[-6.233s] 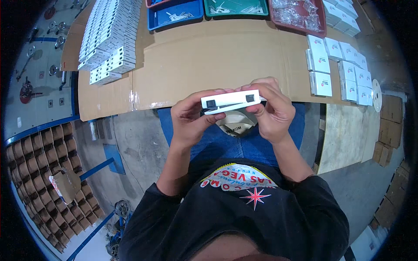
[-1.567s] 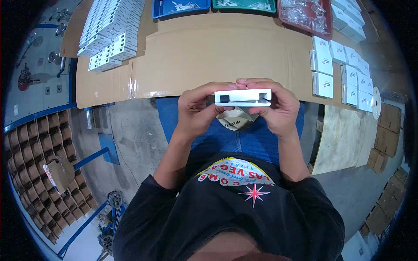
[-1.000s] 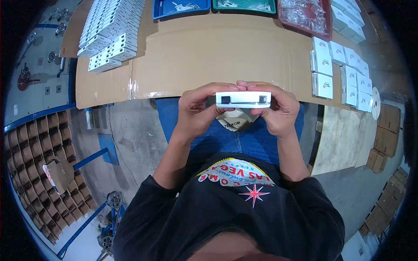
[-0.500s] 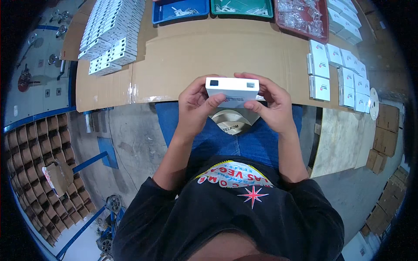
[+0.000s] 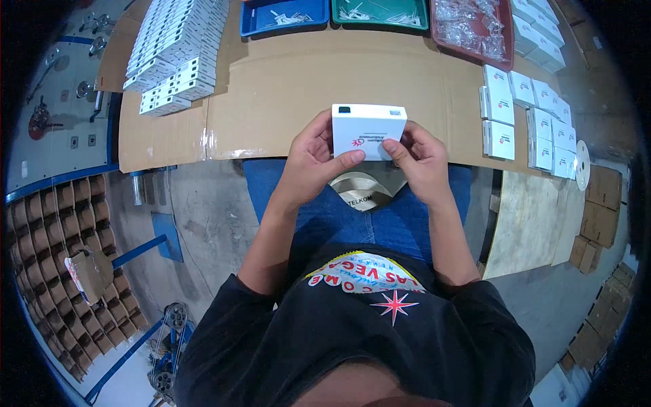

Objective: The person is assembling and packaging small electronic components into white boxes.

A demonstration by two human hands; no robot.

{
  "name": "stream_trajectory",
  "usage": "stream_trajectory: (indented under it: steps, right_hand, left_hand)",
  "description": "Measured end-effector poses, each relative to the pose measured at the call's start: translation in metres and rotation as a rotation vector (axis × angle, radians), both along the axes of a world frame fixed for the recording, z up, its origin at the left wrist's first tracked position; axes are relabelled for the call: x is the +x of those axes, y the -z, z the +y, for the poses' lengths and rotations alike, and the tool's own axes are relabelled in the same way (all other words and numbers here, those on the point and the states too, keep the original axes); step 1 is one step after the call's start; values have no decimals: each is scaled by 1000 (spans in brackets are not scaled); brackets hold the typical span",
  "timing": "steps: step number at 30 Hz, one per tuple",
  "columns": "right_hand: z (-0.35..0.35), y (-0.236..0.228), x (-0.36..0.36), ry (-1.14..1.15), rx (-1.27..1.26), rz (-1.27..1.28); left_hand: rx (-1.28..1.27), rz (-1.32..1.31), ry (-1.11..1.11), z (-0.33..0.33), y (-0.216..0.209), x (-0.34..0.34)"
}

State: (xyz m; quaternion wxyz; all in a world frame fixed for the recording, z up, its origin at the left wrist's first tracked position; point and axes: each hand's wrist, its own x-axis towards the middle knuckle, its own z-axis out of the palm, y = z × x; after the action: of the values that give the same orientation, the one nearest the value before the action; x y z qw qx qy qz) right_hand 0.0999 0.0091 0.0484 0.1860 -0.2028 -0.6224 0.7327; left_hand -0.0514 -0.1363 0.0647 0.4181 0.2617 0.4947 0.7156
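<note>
Between my two hands I hold a small white box (image 5: 366,129) above the near edge of the cardboard-covered table. Its broad printed face, with a red mark, is turned up toward me. Along its far side run a dark square opening and a smaller grey one. My left hand (image 5: 310,161) is closed on the left side, thumb along the lower left corner. From the right my right hand (image 5: 425,159) grips it, with the thumb lying on the printed face. The fingers behind the box are partly hidden.
Tall stacks of similar white boxes (image 5: 180,41) stand at the far left. A blue tray (image 5: 285,27) and a green tray (image 5: 381,26) hold small white parts; a red tray (image 5: 507,61) holds clear plastic packets. More printed white boxes (image 5: 499,139) lie at the right.
The box has tilted so more of its printed face shows, and it has shifted slightly right and away from me. My right thumb has moved further onto that face.
</note>
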Motion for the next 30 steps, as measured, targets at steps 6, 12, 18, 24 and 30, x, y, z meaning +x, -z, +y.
stream_trajectory:
  steps: [6, 12, 18, 24, 30]
  right_hand:
    - [2, 0, -2, -69, -171, 101]
    - [6, 5, -2, -43, -96, -13]
    - [-1, -7, -4, -24, -29, 88]
    - [-7, -20, -10, -14, 478, 122]
    - [-24, 2, -19, 154, 251, 155]
  left_hand:
    - [-85, -2, 87, -6, 14, -9]
    - [24, -22, -20, 0, 17, 4]
    - [-110, -158, -45, 3, 26, -6]
    - [-115, -565, -2, 7, 23, 5]
    - [-93, -1005, 48, 12, 30, 15]
